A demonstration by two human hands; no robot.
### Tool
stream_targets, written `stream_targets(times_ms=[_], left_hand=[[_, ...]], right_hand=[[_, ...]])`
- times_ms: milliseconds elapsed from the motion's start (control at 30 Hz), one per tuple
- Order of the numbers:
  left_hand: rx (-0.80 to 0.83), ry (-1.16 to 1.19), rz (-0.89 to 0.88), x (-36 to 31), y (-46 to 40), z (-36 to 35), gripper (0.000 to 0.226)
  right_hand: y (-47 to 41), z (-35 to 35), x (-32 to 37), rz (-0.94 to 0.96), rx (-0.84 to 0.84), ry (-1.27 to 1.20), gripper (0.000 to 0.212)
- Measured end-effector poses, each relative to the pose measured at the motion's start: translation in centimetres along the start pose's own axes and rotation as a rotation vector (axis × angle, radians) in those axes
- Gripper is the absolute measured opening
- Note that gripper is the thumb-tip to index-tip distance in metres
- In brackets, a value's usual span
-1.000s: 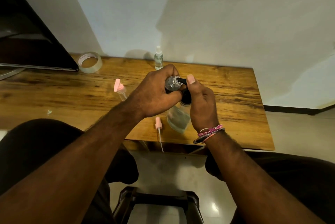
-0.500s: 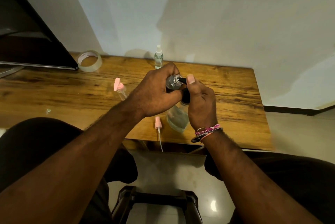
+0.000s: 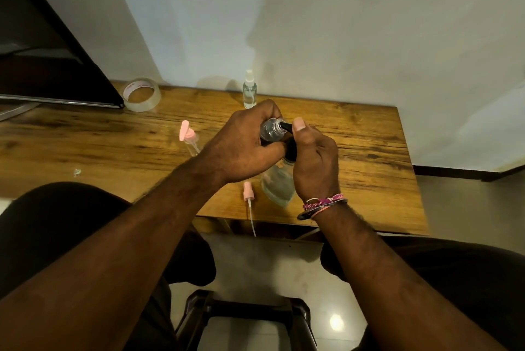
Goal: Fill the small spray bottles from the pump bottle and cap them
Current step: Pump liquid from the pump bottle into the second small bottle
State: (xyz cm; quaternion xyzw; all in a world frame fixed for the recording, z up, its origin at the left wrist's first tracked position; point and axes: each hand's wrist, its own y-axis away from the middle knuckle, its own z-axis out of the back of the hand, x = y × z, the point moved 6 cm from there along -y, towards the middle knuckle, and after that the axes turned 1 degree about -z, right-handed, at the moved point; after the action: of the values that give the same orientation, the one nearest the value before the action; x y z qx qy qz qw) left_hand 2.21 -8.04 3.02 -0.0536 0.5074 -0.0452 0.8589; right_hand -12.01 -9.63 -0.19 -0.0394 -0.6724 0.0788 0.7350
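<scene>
Left hand (image 3: 244,148) fingers curl round small clear plastic spray bottle (image 3: 271,131), tilted, mouth at black pump nozzle (image 3: 287,126). Right hand (image 3: 314,163) grips clear pump bottle (image 3: 277,187) standing on wooden surface (image 3: 369,151), thumb on pump head. Advice: keep nozzle in mouth, press slow w/ short strokes. Loose pink sprayer cap (image 3: 247,188) lies just beside, ready for capping.

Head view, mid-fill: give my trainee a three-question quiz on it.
1. True or false: the left hand holds a small clear bottle at the pump bottle's black nozzle.
2. Which lies loose near the table's front edge? A) tape roll B) pink sprayer cap with tube C) white-capped spray bottle
3. What does the right hand grip?

Key: 1 true; 2 B; 3 the pump head.
</scene>
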Motion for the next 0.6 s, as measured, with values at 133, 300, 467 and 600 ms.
stream_targets(times_ms=[133,300,467,600], left_hand=[[0.01,-0.005,0.001,0.1,0.1,-0.1,0.02],[0.015,-0.009,-0.012,0.1,0.1,-0.2,0.019],[0.026,-0.011,-0.001,0.2,0.2,-0.3,0.02],[0.014,0.002,0.005,0.3,0.1,-0.2,0.02]], right_hand=[[0.0,0.0,-0.1,0.02,-0.009,0.003,0.062],[0.0,-0.2,0.5,0.064,-0.01,0.021,0.047],[0.1,-0.2,1.0,0.063,-0.015,0.017,0.042],[0.1,-0.1,1.0,0.067,0.0,-0.004,0.046]])
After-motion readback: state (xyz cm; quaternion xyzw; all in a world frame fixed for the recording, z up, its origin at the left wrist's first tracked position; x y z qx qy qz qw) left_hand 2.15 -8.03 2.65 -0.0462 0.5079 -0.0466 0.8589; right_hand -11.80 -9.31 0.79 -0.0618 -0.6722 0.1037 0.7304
